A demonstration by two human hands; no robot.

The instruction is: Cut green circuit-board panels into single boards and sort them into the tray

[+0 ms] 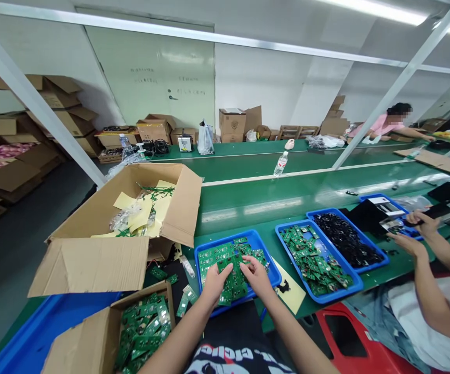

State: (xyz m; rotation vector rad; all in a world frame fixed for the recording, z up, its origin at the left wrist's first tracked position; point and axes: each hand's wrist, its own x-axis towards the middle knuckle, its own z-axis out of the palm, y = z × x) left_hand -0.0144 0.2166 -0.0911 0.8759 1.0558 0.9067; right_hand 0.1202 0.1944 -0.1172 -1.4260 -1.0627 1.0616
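Observation:
Both my hands grip a green circuit board panel, held over a blue tray. My left hand pinches its left side, thumb on top. On the right edge, my right hand has its thumb and fingers closed on the same panel. More green boards lie in the tray beneath and behind it. Left of my left arm, a small cardboard box holds many loose green boards. A few boards lie on the table between that box and the tray.
A large open carton with yellow paper stands at the left. To the right are a blue tray of boards and another of black parts. A co-worker's hands work farther right. A water bottle stands behind.

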